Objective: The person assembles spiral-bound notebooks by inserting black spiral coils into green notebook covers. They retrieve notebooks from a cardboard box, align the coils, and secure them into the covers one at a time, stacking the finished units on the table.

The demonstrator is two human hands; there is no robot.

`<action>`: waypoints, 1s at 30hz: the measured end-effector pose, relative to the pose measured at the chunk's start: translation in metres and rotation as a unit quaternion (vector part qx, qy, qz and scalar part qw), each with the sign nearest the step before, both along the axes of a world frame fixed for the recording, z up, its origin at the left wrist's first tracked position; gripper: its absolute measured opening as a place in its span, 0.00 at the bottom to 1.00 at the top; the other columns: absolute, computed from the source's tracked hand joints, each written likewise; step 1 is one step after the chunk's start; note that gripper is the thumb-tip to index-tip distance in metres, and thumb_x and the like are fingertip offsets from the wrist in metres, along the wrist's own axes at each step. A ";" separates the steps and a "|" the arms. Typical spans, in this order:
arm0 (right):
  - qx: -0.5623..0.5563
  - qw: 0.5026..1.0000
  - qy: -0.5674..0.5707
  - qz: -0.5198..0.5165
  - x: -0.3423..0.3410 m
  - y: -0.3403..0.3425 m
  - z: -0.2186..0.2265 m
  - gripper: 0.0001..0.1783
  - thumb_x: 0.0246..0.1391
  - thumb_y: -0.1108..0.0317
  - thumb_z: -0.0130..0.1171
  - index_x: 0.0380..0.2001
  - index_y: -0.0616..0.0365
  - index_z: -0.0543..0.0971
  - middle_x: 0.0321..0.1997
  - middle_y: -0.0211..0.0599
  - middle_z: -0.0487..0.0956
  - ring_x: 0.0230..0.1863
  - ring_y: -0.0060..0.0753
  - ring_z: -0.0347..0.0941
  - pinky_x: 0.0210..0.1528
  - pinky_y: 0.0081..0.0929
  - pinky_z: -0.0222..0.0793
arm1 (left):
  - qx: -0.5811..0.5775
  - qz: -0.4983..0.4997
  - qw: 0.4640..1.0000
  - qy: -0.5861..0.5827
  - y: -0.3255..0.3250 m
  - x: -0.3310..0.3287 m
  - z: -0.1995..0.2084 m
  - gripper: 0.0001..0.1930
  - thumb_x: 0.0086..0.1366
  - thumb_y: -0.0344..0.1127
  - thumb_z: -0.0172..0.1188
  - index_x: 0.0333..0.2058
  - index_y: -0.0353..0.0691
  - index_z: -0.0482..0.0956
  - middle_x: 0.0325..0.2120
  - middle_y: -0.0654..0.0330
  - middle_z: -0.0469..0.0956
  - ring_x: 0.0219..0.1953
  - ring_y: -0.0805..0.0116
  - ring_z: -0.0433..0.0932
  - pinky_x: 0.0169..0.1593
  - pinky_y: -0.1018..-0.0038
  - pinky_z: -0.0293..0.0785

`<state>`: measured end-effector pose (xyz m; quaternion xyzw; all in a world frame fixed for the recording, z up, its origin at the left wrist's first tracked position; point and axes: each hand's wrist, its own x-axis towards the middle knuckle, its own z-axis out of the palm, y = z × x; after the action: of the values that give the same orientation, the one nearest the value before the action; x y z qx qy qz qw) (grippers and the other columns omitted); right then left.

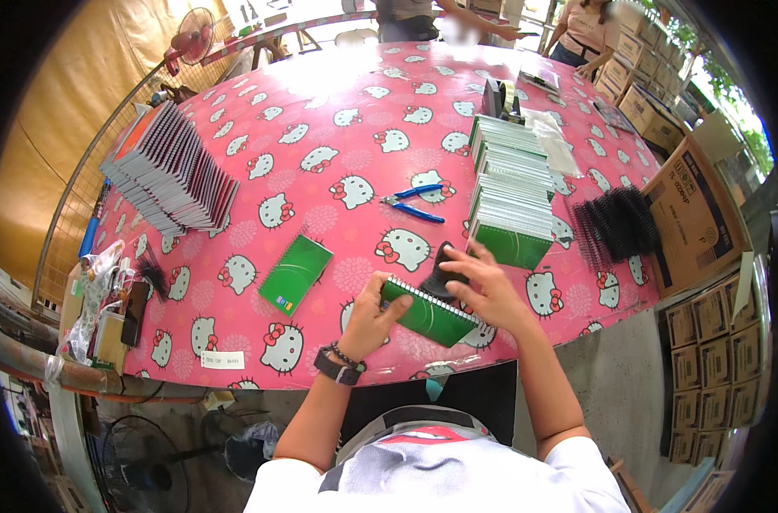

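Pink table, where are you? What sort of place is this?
Probably a small notebook workshop: there's a long row of green notebooks, a pile of black coils, and lots of stacked cartons.

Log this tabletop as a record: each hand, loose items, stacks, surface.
Left hand: gripping a green notebook by its left end
Right hand: fingers at a dark object, kind unclear
Loose: second green notebook; blue-handled cutters
Stacks: green notebooks, right; spiral-bound notebooks, far left
Right edge: black coils beside a cardboard box
Surface: pink patterned cover
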<state>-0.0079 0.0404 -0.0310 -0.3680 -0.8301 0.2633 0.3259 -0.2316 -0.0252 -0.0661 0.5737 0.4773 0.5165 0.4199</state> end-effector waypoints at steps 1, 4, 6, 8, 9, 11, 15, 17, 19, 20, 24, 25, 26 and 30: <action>0.036 0.999 -0.007 -0.017 0.000 -0.006 0.012 0.20 0.50 0.59 0.62 0.44 0.59 0.78 0.54 0.43 0.76 0.63 0.51 0.59 0.63 0.44 0.53 | 0.006 -0.005 1.000 -0.028 -0.001 -0.003 -0.004 0.16 0.59 0.35 0.64 0.40 0.37 0.68 0.29 0.62 0.70 0.30 0.74 0.69 0.35 0.75 0.68; -0.011 0.998 0.063 0.003 -0.020 -0.032 0.055 0.17 0.48 0.63 0.64 0.41 0.59 0.79 0.45 0.40 0.78 0.49 0.45 0.70 0.52 0.39 0.66 | 0.058 0.006 0.998 0.012 -0.007 0.004 0.023 0.10 0.60 0.34 0.63 0.35 0.35 0.73 0.27 0.62 0.72 0.30 0.76 0.71 0.35 0.77 0.69; -0.078 0.985 0.141 0.053 -0.040 -0.042 0.060 0.15 0.47 0.65 0.66 0.37 0.60 0.78 0.34 0.36 0.77 0.35 0.33 0.74 0.37 0.28 0.71 | 0.081 0.014 0.997 0.013 -0.007 0.009 0.031 0.09 0.59 0.33 0.64 0.33 0.36 0.75 0.27 0.62 0.74 0.30 0.77 0.73 0.35 0.78 0.70; -0.113 0.984 0.131 0.028 -0.042 -0.043 0.058 0.15 0.46 0.65 0.67 0.37 0.60 0.78 0.31 0.35 0.74 0.34 0.30 0.73 0.35 0.25 0.70 | 0.068 0.029 0.997 -0.021 -0.013 0.014 0.036 0.08 0.58 0.32 0.65 0.32 0.36 0.76 0.26 0.64 0.76 0.30 0.78 0.74 0.35 0.79 0.71; -0.132 0.983 0.126 0.019 -0.044 -0.043 0.057 0.16 0.46 0.65 0.67 0.37 0.61 0.78 0.29 0.35 0.73 0.33 0.28 0.72 0.34 0.23 0.69 | 0.061 0.027 0.997 -0.040 -0.015 0.015 0.037 0.08 0.57 0.32 0.66 0.32 0.36 0.76 0.27 0.64 0.76 0.30 0.78 0.74 0.35 0.79 0.72; -0.131 0.980 0.147 0.024 -0.046 -0.045 0.054 0.15 0.46 0.64 0.68 0.34 0.61 0.77 0.28 0.34 0.72 0.32 0.26 0.71 0.32 0.22 0.68 | 0.045 0.027 0.996 -0.075 -0.018 0.014 0.037 0.09 0.56 0.31 0.67 0.32 0.36 0.77 0.27 0.64 0.78 0.30 0.80 0.75 0.35 0.80 0.73; -0.090 0.989 0.108 0.048 -0.047 -0.045 0.057 0.16 0.46 0.63 0.68 0.29 0.63 0.75 0.27 0.34 0.71 0.30 0.28 0.69 0.30 0.24 0.66 | 0.067 0.015 0.994 -0.081 -0.021 0.010 0.036 0.09 0.55 0.30 0.68 0.32 0.36 0.77 0.28 0.64 0.79 0.30 0.81 0.75 0.35 0.81 0.73; -0.059 0.992 0.092 0.055 -0.047 -0.046 0.061 0.15 0.47 0.63 0.67 0.28 0.63 0.74 0.27 0.36 0.71 0.29 0.31 0.69 0.31 0.27 0.66 | 0.058 0.011 0.994 -0.097 -0.024 0.010 0.038 0.09 0.55 0.31 0.68 0.32 0.36 0.77 0.27 0.64 0.79 0.31 0.81 0.75 0.35 0.81 0.73; -0.027 0.995 0.081 0.053 -0.048 -0.048 0.059 0.14 0.48 0.63 0.65 0.28 0.63 0.74 0.27 0.37 0.71 0.30 0.35 0.69 0.31 0.29 0.66 | 0.039 0.001 0.997 -0.073 -0.026 0.009 0.043 0.09 0.56 0.29 0.67 0.34 0.37 0.76 0.28 0.65 0.76 0.31 0.82 0.72 0.34 0.83 0.69; -0.010 0.996 0.077 0.049 -0.049 -0.049 0.056 0.14 0.49 0.64 0.64 0.28 0.63 0.74 0.27 0.38 0.71 0.30 0.37 0.70 0.32 0.30 0.66 | 0.030 -0.003 0.998 -0.061 -0.027 0.008 0.045 0.09 0.56 0.28 0.67 0.34 0.37 0.76 0.28 0.65 0.75 0.31 0.82 0.71 0.33 0.84 0.67; 0.032 0.994 0.091 0.045 -0.054 -0.055 0.053 0.10 0.51 0.67 0.61 0.29 0.63 0.75 0.27 0.41 0.72 0.32 0.41 0.70 0.33 0.32 0.67 | 0.032 0.010 0.997 -0.075 -0.023 0.005 0.032 0.11 0.55 0.31 0.69 0.32 0.37 0.75 0.27 0.64 0.76 0.29 0.81 0.72 0.32 0.82 0.70; 0.042 0.994 0.093 0.048 -0.055 -0.055 0.052 0.10 0.51 0.67 0.61 0.30 0.63 0.75 0.27 0.41 0.73 0.31 0.41 0.70 0.33 0.32 0.67 | 0.024 0.010 0.996 -0.084 -0.023 0.003 0.031 0.12 0.54 0.33 0.70 0.32 0.37 0.75 0.27 0.63 0.78 0.29 0.80 0.74 0.33 0.80 0.71; 0.054 0.993 0.095 0.049 -0.055 -0.054 0.051 0.09 0.51 0.68 0.61 0.30 0.63 0.76 0.27 0.41 0.73 0.31 0.41 0.70 0.33 0.32 0.67 | 0.019 0.008 0.996 -0.091 -0.022 0.002 0.031 0.14 0.53 0.35 0.70 0.32 0.36 0.75 0.27 0.63 0.80 0.29 0.78 0.76 0.34 0.79 0.72; 0.014 0.990 0.142 0.019 -0.057 -0.054 0.056 0.09 0.53 0.68 0.60 0.34 0.63 0.77 0.29 0.40 0.74 0.31 0.39 0.72 0.34 0.28 0.69 | 0.023 0.068 0.978 -0.197 -0.025 0.011 0.032 0.16 0.57 0.34 0.67 0.41 0.37 0.72 0.34 0.62 0.78 0.36 0.77 0.74 0.41 0.78 0.71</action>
<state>-0.0645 -0.0131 0.0253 -0.3065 -0.7861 0.3069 0.4403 -0.2202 -0.0497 -0.0341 0.4369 0.4108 0.6575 0.4561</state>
